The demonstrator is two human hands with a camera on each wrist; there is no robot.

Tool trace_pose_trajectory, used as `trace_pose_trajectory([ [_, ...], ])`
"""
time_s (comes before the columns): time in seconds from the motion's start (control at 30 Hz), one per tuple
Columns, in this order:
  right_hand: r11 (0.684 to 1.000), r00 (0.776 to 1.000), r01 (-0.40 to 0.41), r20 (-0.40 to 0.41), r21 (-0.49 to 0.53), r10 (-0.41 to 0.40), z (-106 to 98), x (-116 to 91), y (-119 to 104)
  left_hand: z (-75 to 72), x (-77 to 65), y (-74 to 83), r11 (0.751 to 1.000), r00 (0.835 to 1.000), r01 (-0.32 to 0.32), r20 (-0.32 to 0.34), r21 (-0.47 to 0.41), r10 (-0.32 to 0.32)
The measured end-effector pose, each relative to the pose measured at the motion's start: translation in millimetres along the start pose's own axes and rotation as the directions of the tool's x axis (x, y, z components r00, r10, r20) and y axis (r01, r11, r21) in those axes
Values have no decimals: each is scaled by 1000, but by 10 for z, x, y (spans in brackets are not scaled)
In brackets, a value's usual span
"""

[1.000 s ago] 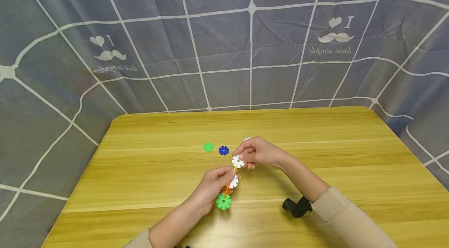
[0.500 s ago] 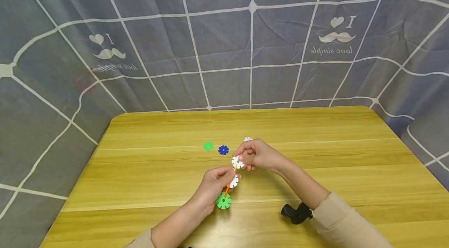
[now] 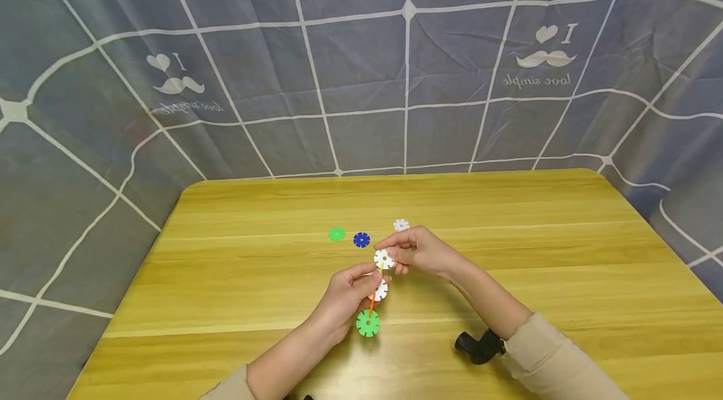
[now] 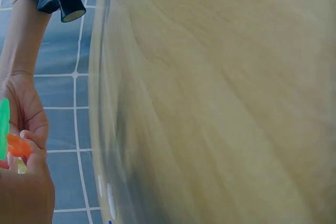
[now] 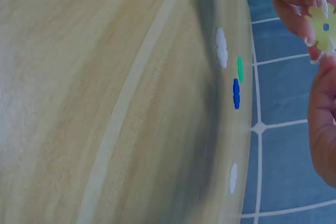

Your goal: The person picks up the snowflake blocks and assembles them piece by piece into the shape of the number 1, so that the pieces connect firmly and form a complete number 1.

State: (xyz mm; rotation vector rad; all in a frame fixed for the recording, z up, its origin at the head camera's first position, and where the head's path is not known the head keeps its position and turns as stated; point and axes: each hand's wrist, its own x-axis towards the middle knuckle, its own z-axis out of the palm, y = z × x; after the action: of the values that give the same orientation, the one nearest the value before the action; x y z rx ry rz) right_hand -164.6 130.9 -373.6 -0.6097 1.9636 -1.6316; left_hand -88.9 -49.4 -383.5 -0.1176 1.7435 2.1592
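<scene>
2 hands hold 1 chain [image 3: 382,291] of linked notched discs, raised above the wooden table [image 3: 519,211]. Long axis: near to far, leaning slightly right; a green end disc [image 3: 368,323] sits nearest the person, a white end disc [image 3: 383,259] farthest. Left hand [image 3: 342,296]: thumb and fingers pinch the chain near mid-length; exact contact partly hidden. Right hand [image 3: 423,252]: thumb and fingertips pinch the white end disc from its right. Judgement: any adjustment turns on the joint between these 2 grips; its seating cannot be told. Beyond lie a loose green disc [image 3: 336,234], blue disc [image 3: 361,240] and loose white disc [image 3: 401,224]. The table's far edge stands well apart; lateral room appears ample.
</scene>
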Motion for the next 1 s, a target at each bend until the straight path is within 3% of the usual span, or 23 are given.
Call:
trace_pose_trajectory([
  [0.27,998,996,-14,86,69,8,-28,-39,-5,-18,13,18,999,1000,17,20,-32,-16],
  [0.6,993,999,-39,30,114,36,-24,-30,6,-19,39,60,996,998,62,-14,-70,-63],
  [1.0,986,998,-66,-1,152,66,31,-17,15,-40,102,81,996,998,56,-1,-74,-56],
])
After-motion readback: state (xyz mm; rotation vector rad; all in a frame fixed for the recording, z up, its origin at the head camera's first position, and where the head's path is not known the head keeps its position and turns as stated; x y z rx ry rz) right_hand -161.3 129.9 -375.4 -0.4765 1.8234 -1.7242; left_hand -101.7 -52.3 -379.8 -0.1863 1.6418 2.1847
